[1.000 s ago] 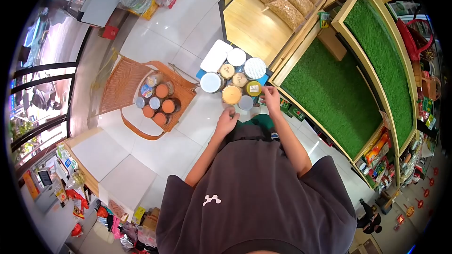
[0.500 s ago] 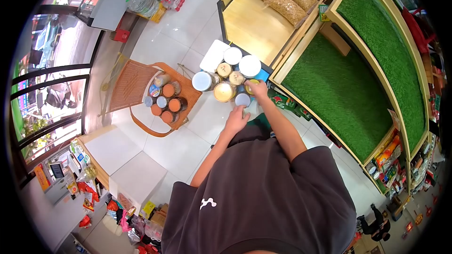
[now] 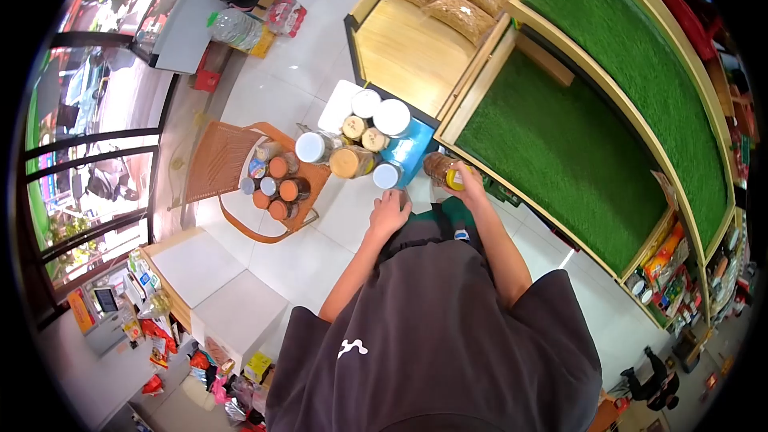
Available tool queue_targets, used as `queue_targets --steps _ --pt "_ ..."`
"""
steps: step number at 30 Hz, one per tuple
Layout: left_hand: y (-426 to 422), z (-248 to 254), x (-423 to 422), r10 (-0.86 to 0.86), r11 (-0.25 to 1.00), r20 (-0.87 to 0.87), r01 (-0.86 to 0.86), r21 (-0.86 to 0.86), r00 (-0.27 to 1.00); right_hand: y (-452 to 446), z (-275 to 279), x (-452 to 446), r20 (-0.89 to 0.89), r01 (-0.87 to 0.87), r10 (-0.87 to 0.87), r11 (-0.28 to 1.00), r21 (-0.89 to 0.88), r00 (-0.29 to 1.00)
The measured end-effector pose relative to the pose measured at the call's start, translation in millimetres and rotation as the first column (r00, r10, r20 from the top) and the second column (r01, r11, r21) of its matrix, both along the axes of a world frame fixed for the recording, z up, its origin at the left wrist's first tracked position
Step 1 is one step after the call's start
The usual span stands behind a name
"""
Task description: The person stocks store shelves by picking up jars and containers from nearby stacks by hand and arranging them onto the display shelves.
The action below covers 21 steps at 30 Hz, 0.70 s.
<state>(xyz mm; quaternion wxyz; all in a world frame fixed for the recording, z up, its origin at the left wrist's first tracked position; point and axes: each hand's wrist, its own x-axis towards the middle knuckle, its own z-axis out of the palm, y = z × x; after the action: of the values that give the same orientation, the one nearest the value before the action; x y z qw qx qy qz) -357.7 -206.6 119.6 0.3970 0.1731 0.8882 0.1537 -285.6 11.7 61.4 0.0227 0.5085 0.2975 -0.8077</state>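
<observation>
My right hand (image 3: 470,185) is wrapped round a yellow-lidded jar (image 3: 442,170) with brown contents, held tilted beyond the right edge of a blue surface (image 3: 408,150). Near that surface's front edge is my left hand (image 3: 390,211), fingers loosely spread just below a jar with a pale blue lid (image 3: 386,175). A jar with a tan-yellow lid (image 3: 346,162) stands to the left of it. Behind are two small beige-lidded jars (image 3: 374,139), white-lidded jars (image 3: 392,118) and a white container (image 3: 340,106). Another pale-lidded jar (image 3: 310,147) is at the left.
A woven chair (image 3: 220,162) at the left holds several orange-lidded jars (image 3: 283,210). On the right is a wooden display with green turf (image 3: 560,152); bags of brown goods (image 3: 460,16) lie on the wooden shelf (image 3: 412,52). A person (image 3: 656,384) is far off at lower right.
My right hand has taken hold of the yellow-lidded jar and moved it right, away from the group, tilting it. My left hand has shifted slightly left and down. The view has shifted too.
</observation>
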Motion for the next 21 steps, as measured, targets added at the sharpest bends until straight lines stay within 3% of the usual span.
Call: queue_targets --steps 2,3,4,5,6,7,9,10,11,12,14,15,18,21 --pt "9.5 -12.5 6.9 -0.032 0.995 0.017 0.03 0.091 0.999 8.0 5.3 20.7 -0.039 0.03 -0.031 0.999 -0.019 0.999" --pt "13.4 -28.1 11.4 0.037 0.968 0.078 -0.055 0.247 0.996 11.2 13.5 30.0 -0.092 0.031 -0.032 0.999 -0.006 0.995" --pt "26.2 -24.5 15.9 0.022 0.97 0.079 -0.04 0.241 0.997 14.0 20.8 39.1 -0.143 0.033 -0.032 0.999 0.006 0.989" --pt "42.0 -21.3 22.3 0.265 0.89 0.341 -0.365 0.275 0.902 15.3 27.7 45.6 -0.163 0.066 -0.066 0.998 -0.004 0.984" --pt "57.0 -14.7 29.2 0.444 0.726 0.581 -0.654 0.212 0.682 14.6 32.8 53.2 -0.159 0.08 -0.08 0.997 -0.008 0.984" --pt "71.2 -7.9 33.9 0.436 0.736 0.581 -0.644 0.209 0.687 13.8 37.7 59.5 -0.189 0.045 -0.031 0.997 0.067 0.981" --pt "99.6 6.3 38.0 0.498 0.518 0.795 -0.854 0.049 0.348 12.2 53.8 67.1 -0.175 -0.044 0.09 0.966 0.253 0.98" --pt "109.5 11.0 38.3 0.488 0.534 0.796 -0.844 0.051 0.357 8.6 57.0 70.6 -0.174 -0.026 0.073 0.966 0.256 0.982" --pt "118.4 16.3 38.8 0.441 0.514 0.844 -0.857 0.041 0.305 4.7 60.6 74.3 -0.175 -0.087 0.216 0.833 0.547 0.961" --pt "126.6 18.1 40.8 0.391 0.494 0.886 -0.869 0.027 0.25 1.1 64.5 78.5 -0.122 -0.126 0.349 0.61 0.783 0.929" --pt "131.0 7.7 48.9 0.245 0.471 0.96 -0.882 0.003 0.134 -1.1 106.1 84.5 0.077 -0.223 0.362 0.383 0.896 0.929" --pt "131.3 11.2 54.6 0.253 0.486 0.959 -0.874 -0.01 0.129 -3.0 117.2 89.1 0.061 -0.205 0.322 0.435 0.877 0.945" --pt "122.9 17.7 64.0 0.282 0.571 0.946 -0.821 -0.031 0.161 -1.7 132.9 106.3 0.094 -0.227 0.308 0.432 0.873 0.947" --pt "110.0 -8.7 79.1 0.274 0.66 0.934 -0.752 -0.009 0.23 -10.2 115.3 130.2 0.07 -0.196 0.32 0.383 0.903 0.945"
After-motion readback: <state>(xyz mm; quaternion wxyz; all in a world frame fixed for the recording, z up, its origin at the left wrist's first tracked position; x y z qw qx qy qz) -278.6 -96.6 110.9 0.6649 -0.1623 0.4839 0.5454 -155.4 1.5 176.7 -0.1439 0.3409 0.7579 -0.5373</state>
